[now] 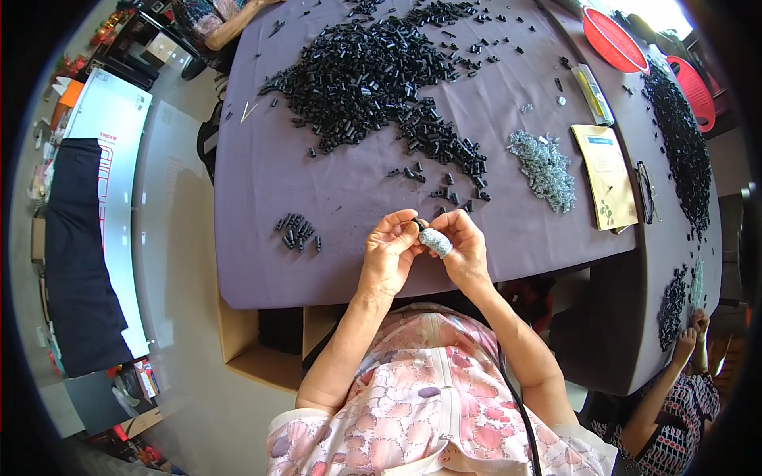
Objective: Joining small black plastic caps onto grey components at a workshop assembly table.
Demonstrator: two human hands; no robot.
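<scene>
My left hand (389,254) and my right hand (463,246) meet above the near edge of the purple-covered table (262,182). Between the fingertips sits a small black tube-shaped part (418,224), pinched by both hands. A grey fabric cot covers my right thumb (435,242). Beyond the hands lies a big heap of the same black parts (373,79). A small separate cluster of black parts (298,232) rests left of my left hand. To the right lies a pile of small silvery metal pieces (544,168).
A tan booklet (607,174) and a thin packet (593,94) lie at the right of the table, with red baskets (615,40) behind. Another person's hands (690,333) work at black parts on the lower right. Cardboard boxes (254,349) stand under the table.
</scene>
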